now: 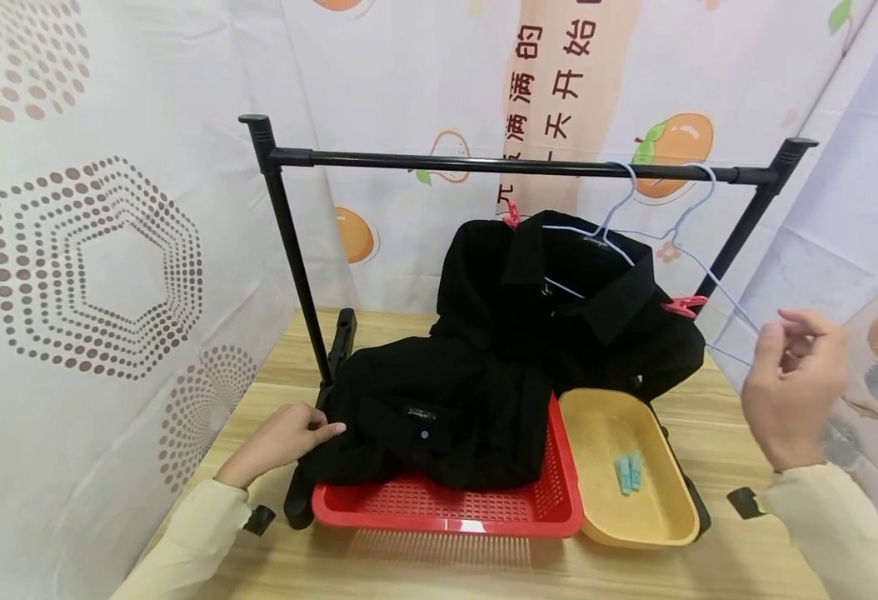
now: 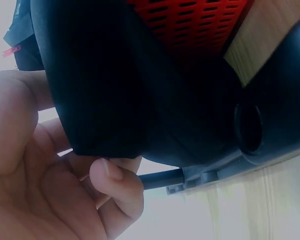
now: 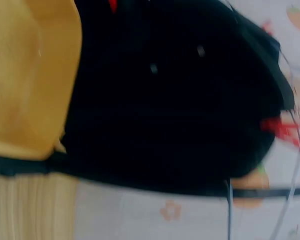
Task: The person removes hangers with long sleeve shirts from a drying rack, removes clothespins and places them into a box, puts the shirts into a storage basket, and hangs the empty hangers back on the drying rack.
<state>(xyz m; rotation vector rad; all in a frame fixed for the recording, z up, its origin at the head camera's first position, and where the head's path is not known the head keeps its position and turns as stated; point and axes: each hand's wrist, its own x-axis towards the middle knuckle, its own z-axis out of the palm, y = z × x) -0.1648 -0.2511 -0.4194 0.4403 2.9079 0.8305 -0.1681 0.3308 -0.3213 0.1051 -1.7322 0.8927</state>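
In the head view my left hand [image 1: 285, 442] pinches the left edge of a folded black shirt [image 1: 476, 417] lying over a red basket [image 1: 446, 525]. The left wrist view shows the cloth [image 2: 105, 90] between thumb and fingers. My right hand [image 1: 795, 387], fingers curled, grips the right end of a blue wire hanger [image 1: 716, 279] hooked on the rack; the exact contact is hidden. Left of it, another black shirt [image 1: 484, 292] hangs on a second blue hanger [image 1: 619, 200], with a red clip [image 1: 511, 215] and another red clip [image 1: 683, 307] at its shoulders.
A black rack [image 1: 446, 162] spans the table [image 1: 274, 383]. A yellow tray [image 1: 592, 508] with light-blue clips [image 1: 628, 473] stands right of the basket, below the hanging shirt. Patterned curtains [image 1: 379, 83] enclose the back and sides.
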